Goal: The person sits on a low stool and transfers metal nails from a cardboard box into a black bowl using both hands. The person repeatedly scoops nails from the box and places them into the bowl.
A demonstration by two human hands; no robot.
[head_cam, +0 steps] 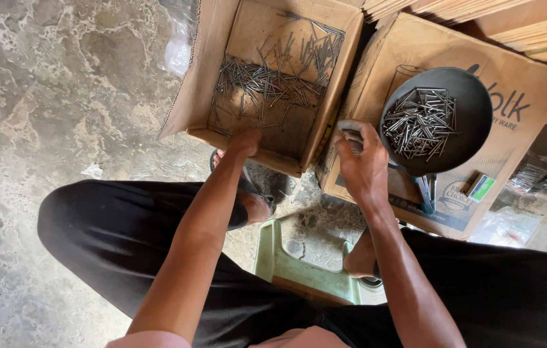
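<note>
Head view looks down on an open cardboard box (267, 90) that lies on the stone floor (60, 116), and everything else sits in relation to it. Loose steel nails (267, 80) are strewn across its bottom, thickest in a band through the middle. The left hand (242, 143) rests on the box's near edge, fingers curled down over the rim and seemingly gripping the cardboard, though the fingertips are hidden. Just right of the box, the right hand (361, 164) is clenched around a small bundle of nails whose heads poke out at the thumb side. Further right again, a dark round pan (476, 129) stands on a second, closed carton (479, 193) and already carries a heap of nails. A green plastic stool (299, 264) shows between the knees, nearer the person than the box. To handle the bundle well, it seems wise to keep the shanks parallel and the grip firm, so none slip out point first, and to steady the box with the other hand so the cardboard does not slide on the smooth floor.
</note>
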